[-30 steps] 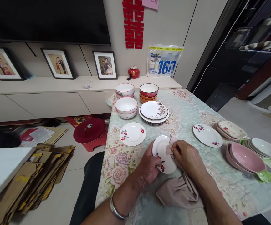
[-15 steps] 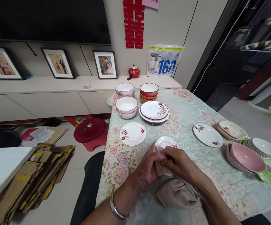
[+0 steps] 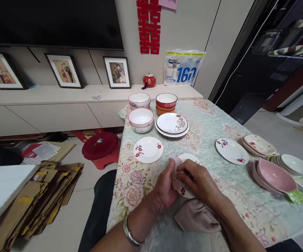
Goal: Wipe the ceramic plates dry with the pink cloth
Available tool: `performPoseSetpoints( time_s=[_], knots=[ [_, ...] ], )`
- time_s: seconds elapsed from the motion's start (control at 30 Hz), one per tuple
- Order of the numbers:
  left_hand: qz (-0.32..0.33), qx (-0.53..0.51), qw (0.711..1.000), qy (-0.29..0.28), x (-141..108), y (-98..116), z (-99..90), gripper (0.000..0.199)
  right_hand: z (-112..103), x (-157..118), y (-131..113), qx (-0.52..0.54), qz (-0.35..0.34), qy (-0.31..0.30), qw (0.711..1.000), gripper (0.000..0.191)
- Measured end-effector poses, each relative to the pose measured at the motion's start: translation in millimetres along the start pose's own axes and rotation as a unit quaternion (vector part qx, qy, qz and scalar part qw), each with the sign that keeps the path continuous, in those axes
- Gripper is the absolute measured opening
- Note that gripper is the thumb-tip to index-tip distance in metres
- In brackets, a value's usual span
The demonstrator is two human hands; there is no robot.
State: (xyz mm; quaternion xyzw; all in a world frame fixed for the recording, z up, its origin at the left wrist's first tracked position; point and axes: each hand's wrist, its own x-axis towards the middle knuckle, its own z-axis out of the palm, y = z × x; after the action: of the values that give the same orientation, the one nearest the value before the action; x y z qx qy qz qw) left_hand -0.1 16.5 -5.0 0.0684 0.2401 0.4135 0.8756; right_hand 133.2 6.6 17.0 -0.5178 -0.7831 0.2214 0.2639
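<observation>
Item one: a small round white ceramic plate with red flowers (image 3: pixel 185 192), which we found between the two hands, above the near part of a pale green and cream floral tablecloth (image 3: pixel 135 196). Whether it touched the tablecloth we could not tell.

Left hand (image 3: pixel 165 187), silver bangle (image 3: pixel 132 235) at the wrist: clamped on the plate's left edge, cloth caught at the thumb.

Right hand (image 3: pixel 200 178): fingers together on a soft pinkish-beige cloth (image 3: pixel 197 217), pressed over the plate; the cloth's slack lay bunched below.

Just beyond, we noted a larger flat white plate with red flowers (image 3: pixel 148 150) on the left, then a stack of round white plates, the top one brown-patterned (image 3: pixel 171 124). Next to that stack we counted two nested white bowls with red rims (image 3: pixel 141 119).

Well to the right, we listed pink leaf-shaped bowls with a green tip (image 3: pixel 276 175), nested.
</observation>
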Motion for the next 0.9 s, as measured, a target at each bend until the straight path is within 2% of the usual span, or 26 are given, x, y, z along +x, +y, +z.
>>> performPoseSetpoints(
  time_s=[0.07, 0.1, 0.27, 0.33, 0.4, 0.5, 0.57, 0.63, 0.73, 0.8, 0.9],
  knots=[
    [-0.004, 0.002, 1.000, 0.003, -2.5, 2.2, 2.0, 0.054, 0.7, -0.5, -4.6, 0.013, -0.024, -0.036, 0.999, 0.007],
    [-0.001, 0.002, 1.000, 0.000, -3.0, 2.1, 2.3, 0.054, 1.2, -0.6, -4.6, 0.009, -0.035, -0.027, 0.999, 0.009],
    [0.006, 0.004, 1.000, -0.012, 1.8, -7.3, -1.6, 0.044, 2.1, 0.9, 11.2, -0.072, -0.052, 0.151, 0.984, 0.015],
    [0.024, 0.008, 1.000, -0.014, 4.4, -9.3, -2.8, 0.043, -0.1, 1.2, 19.3, -0.110, -0.021, 0.195, 0.974, 0.013],
    [0.050, 0.007, 0.998, -0.024, 5.9, -8.2, -2.6, 0.044, -3.8, 0.7, 26.3, -0.142, 0.032, 0.209, 0.967, 0.011],
    [0.087, 0.006, 0.996, -0.032, 6.3, -4.6, -1.4, 0.046, -8.5, -0.7, 33.0, -0.184, 0.113, 0.191, 0.958, 0.009],
    [0.108, 0.008, 0.993, -0.037, 5.6, -3.5, -1.0, 0.045, -8.7, -1.1, 34.0, -0.199, 0.134, 0.181, 0.954, 0.009],
    [0.117, 0.011, 0.992, -0.053, 4.4, -3.9, -0.6, 0.043, -5.9, -0.7, 31.2, -0.188, 0.118, 0.184, 0.958, 0.010],
    [0.101, 0.002, 0.993, -0.065, 1.8, -4.5, 1.4, 0.041, 0.6, 0.8, 20.3, -0.120, 0.049, 0.172, 0.977, 0.014],
    [0.081, -0.013, 0.995, -0.052, 0.1, -3.2, 3.2, 0.036, 3.1, 1.3, 10.7, -0.055, 0.014, 0.122, 0.991, 0.013],
    [0.047, -0.009, 0.999, -0.010, -1.2, 1.2, 4.6, 0.029, 0.9, 0.8, -1.1, 0.021, -0.002, 0.007, 1.000, 0.008]
  ],
)
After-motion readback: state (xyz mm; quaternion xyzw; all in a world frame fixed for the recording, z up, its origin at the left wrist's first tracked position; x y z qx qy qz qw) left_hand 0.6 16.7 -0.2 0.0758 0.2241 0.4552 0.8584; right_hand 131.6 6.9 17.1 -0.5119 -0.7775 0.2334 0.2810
